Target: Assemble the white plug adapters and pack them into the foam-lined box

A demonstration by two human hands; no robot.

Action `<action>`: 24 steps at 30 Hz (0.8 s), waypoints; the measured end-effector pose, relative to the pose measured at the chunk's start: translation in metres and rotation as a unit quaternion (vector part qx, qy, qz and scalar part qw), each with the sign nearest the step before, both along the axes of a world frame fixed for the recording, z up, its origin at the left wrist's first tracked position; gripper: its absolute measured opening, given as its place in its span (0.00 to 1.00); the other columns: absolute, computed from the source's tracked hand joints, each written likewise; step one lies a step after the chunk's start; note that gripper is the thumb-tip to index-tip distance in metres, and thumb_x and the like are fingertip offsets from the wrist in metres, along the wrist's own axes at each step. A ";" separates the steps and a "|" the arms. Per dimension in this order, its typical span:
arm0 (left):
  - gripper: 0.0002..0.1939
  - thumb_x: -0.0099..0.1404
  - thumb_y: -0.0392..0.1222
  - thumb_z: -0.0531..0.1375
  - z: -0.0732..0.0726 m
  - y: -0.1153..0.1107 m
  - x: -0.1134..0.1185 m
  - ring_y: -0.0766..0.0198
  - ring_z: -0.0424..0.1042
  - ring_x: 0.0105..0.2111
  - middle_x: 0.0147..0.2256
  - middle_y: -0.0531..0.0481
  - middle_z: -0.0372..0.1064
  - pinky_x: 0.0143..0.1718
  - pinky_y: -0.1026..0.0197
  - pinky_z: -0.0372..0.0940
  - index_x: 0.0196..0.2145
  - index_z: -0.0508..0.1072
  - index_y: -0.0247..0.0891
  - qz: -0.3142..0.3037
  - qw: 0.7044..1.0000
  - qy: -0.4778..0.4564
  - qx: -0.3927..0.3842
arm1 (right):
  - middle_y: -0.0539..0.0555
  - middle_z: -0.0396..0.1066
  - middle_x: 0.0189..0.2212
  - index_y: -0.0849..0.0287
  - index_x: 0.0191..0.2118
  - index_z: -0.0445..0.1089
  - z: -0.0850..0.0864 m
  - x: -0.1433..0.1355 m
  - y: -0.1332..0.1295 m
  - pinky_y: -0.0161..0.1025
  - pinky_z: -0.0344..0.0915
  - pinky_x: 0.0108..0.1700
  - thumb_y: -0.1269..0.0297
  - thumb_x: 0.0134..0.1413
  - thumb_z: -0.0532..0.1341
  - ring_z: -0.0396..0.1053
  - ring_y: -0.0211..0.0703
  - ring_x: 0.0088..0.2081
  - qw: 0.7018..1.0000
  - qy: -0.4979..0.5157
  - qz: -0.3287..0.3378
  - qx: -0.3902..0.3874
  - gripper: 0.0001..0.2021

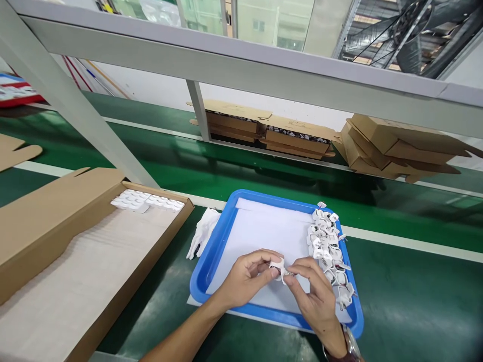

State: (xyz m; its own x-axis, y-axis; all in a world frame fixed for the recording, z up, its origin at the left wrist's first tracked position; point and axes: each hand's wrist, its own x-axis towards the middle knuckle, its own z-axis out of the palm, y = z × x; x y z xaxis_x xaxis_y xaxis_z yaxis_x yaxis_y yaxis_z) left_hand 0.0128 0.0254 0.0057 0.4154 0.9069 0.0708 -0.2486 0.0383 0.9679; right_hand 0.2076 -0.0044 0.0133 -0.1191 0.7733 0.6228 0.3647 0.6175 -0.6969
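Observation:
Both hands meet over the front part of a blue tray (215, 261) lined with white sheet. Between the fingertips of my left hand (251, 276) is a small white plastic housing (278, 265), pinched by thumb and fingers. My right hand (313, 296) is closed at the housing's right side, its thumb and forefinger pressed on a small part there that is too small to name. Several similar white housings (326, 246), some with wires and metal bits, lie in a cluster along the tray's right side. A watch (350, 344) is on my right wrist.
Left of the tray stands an open cardboard box (166, 244) with rows of white pieces (147, 200) at its far end. A white glove (204, 234) lies between box and tray. Beyond the grey frame bar (241, 65) are more cardboard boxes (298, 136).

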 end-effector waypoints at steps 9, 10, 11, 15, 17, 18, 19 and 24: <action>0.09 0.66 0.39 0.67 -0.005 -0.001 0.005 0.57 0.78 0.46 0.48 0.39 0.77 0.45 0.60 0.72 0.43 0.80 0.36 0.091 0.994 0.028 0.051 | 0.55 0.73 0.39 0.55 0.53 0.73 -0.005 0.003 -0.002 0.40 0.72 0.40 0.76 0.64 0.64 0.74 0.44 0.39 0.999 -0.042 -0.011 -0.009 0.15; 0.08 0.66 0.38 0.67 -0.005 -0.001 0.006 0.57 0.78 0.46 0.47 0.39 0.77 0.45 0.60 0.72 0.43 0.80 0.36 0.108 0.992 0.031 0.058 | 0.56 0.74 0.41 0.55 0.54 0.72 -0.006 0.003 -0.002 0.41 0.73 0.42 0.76 0.64 0.65 0.74 0.45 0.41 0.999 -0.048 -0.018 -0.008 0.16; 0.07 0.66 0.37 0.67 -0.006 -0.001 0.007 0.58 0.78 0.45 0.47 0.39 0.77 0.45 0.60 0.73 0.42 0.80 0.36 0.123 0.990 0.031 0.065 | 0.57 0.74 0.42 0.55 0.55 0.72 -0.007 0.003 -0.002 0.42 0.74 0.43 0.75 0.63 0.65 0.75 0.46 0.42 0.998 -0.053 -0.025 -0.010 0.16; 0.06 0.64 0.35 0.66 -0.007 -0.001 0.009 0.58 0.78 0.45 0.46 0.40 0.77 0.46 0.60 0.73 0.40 0.80 0.36 0.144 0.986 0.026 0.084 | 0.56 0.75 0.41 0.55 0.49 0.73 -0.007 0.002 -0.001 0.43 0.75 0.43 0.75 0.62 0.67 0.76 0.47 0.42 0.998 -0.052 -0.036 -0.013 0.12; 0.06 0.64 0.34 0.66 -0.008 -0.003 0.011 0.58 0.78 0.45 0.45 0.40 0.77 0.45 0.61 0.73 0.39 0.80 0.36 0.150 0.985 0.027 0.084 | 0.57 0.75 0.42 0.56 0.51 0.73 -0.008 0.000 -0.003 0.45 0.75 0.43 0.79 0.61 0.66 0.75 0.48 0.43 0.998 -0.058 -0.034 0.020 0.16; 0.06 0.63 0.33 0.66 -0.009 -0.003 0.011 0.58 0.79 0.43 0.45 0.40 0.78 0.44 0.61 0.73 0.39 0.80 0.36 0.153 0.984 0.030 0.080 | 0.59 0.74 0.44 0.56 0.53 0.72 -0.009 -0.001 -0.003 0.47 0.75 0.44 0.81 0.60 0.65 0.75 0.50 0.45 0.996 -0.069 -0.030 0.044 0.19; 0.05 0.63 0.33 0.66 -0.010 -0.003 0.012 0.59 0.79 0.42 0.44 0.40 0.78 0.42 0.62 0.73 0.38 0.80 0.36 0.157 0.984 0.033 0.074 | 0.60 0.74 0.45 0.57 0.56 0.71 -0.010 -0.003 -0.004 0.49 0.75 0.45 0.83 0.59 0.65 0.74 0.52 0.47 0.994 -0.084 -0.022 0.067 0.22; 0.04 0.60 0.35 0.68 -0.015 -0.001 0.011 0.58 0.79 0.39 0.41 0.40 0.80 0.40 0.61 0.73 0.35 0.80 0.35 0.154 0.987 0.038 0.038 | 0.66 0.71 0.51 0.62 0.62 0.67 -0.016 0.000 -0.002 0.54 0.75 0.49 0.87 0.58 0.63 0.70 0.56 0.54 0.984 -0.133 0.026 0.113 0.29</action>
State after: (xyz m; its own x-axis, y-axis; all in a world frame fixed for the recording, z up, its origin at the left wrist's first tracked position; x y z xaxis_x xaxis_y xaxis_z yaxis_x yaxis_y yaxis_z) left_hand 0.0243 0.0240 -0.0090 0.1280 0.9842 0.1219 -0.1643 -0.1002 0.9813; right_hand 0.2072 -0.0063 -0.0024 -0.3380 0.6072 0.7191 0.4794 0.7686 -0.4236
